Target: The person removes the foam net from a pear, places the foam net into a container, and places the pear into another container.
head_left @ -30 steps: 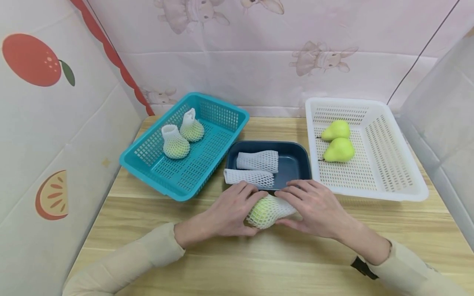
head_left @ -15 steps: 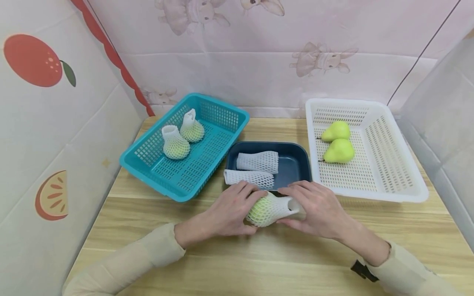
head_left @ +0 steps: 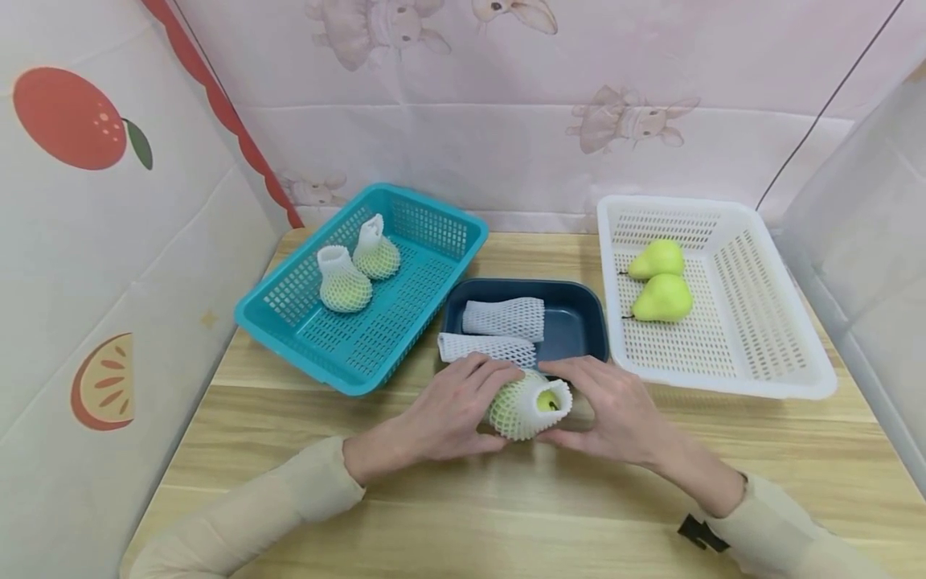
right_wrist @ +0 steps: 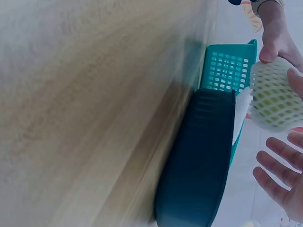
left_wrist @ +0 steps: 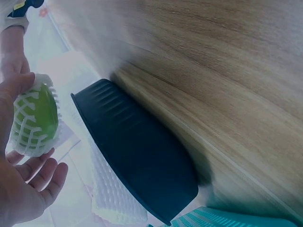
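A green pear in a white foam net [head_left: 515, 408] is held above the wooden table, with the net's open end turned up toward the head camera and the stem showing inside. My left hand [head_left: 450, 412] grips its round end between thumb and fingers. Beside the net's opening, my right hand [head_left: 620, 414] has its thumb and fingers spread around it. Its fingers [right_wrist: 279, 172] extend apart from the pear in the right wrist view. Just behind both hands is a dark blue tray [head_left: 571, 334] with two foam nets [head_left: 504, 318] lying in it.
A turquoise basket [head_left: 383, 318] at the left holds two netted pears [head_left: 345, 288]. At the right, a white basket [head_left: 723, 354] holds two bare green pears [head_left: 662, 297]. Fabric walls [head_left: 506, 169] close off the back and sides.
The netted pear has turned so that the net's opening faces up, and its stem now shows. My right hand has loosened from the net's neck; my left hand keeps its grip.
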`<state>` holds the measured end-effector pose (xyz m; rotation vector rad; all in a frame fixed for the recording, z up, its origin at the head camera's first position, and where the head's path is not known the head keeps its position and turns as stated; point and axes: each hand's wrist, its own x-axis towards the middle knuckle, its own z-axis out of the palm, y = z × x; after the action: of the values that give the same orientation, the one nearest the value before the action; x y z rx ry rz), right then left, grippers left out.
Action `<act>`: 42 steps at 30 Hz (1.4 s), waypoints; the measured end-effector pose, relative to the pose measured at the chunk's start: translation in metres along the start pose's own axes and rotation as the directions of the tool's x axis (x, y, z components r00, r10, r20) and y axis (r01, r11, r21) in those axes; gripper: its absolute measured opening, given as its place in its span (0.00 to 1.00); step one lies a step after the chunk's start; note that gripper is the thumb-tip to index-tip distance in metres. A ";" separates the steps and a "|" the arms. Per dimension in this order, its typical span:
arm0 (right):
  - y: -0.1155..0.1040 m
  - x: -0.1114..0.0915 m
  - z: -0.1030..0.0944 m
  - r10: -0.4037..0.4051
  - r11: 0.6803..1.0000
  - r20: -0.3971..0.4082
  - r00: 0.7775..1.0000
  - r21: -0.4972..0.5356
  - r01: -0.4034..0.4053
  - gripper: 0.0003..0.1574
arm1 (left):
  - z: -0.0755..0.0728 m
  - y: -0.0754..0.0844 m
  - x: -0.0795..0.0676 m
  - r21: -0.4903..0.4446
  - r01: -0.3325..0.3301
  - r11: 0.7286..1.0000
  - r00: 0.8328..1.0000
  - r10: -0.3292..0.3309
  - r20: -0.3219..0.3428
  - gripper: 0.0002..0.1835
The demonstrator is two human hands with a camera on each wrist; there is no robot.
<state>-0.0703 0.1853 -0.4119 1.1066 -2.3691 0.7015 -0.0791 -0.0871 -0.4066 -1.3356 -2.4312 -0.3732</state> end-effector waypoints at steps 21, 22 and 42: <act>0.000 -0.003 0.012 0.069 0.992 -0.003 0.998 0.101 -0.069 0.56 | 0.005 0.000 0.004 -0.050 -0.031 0.998 0.993 0.025 -0.114 0.61; 0.000 -0.003 0.011 0.065 0.994 -0.005 0.998 0.091 -0.064 0.57 | 0.006 0.000 0.003 -0.053 -0.033 0.998 0.993 0.027 -0.117 0.62; 0.002 0.002 0.002 -0.208 0.895 0.012 0.978 -0.402 0.195 0.51 | -0.034 0.022 0.016 -0.296 0.421 0.857 0.884 -0.315 0.346 0.64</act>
<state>-0.0736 0.1841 -0.4133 1.1210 -2.1930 0.1440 -0.0623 -0.0765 -0.3675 -1.0986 -2.9894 -0.8187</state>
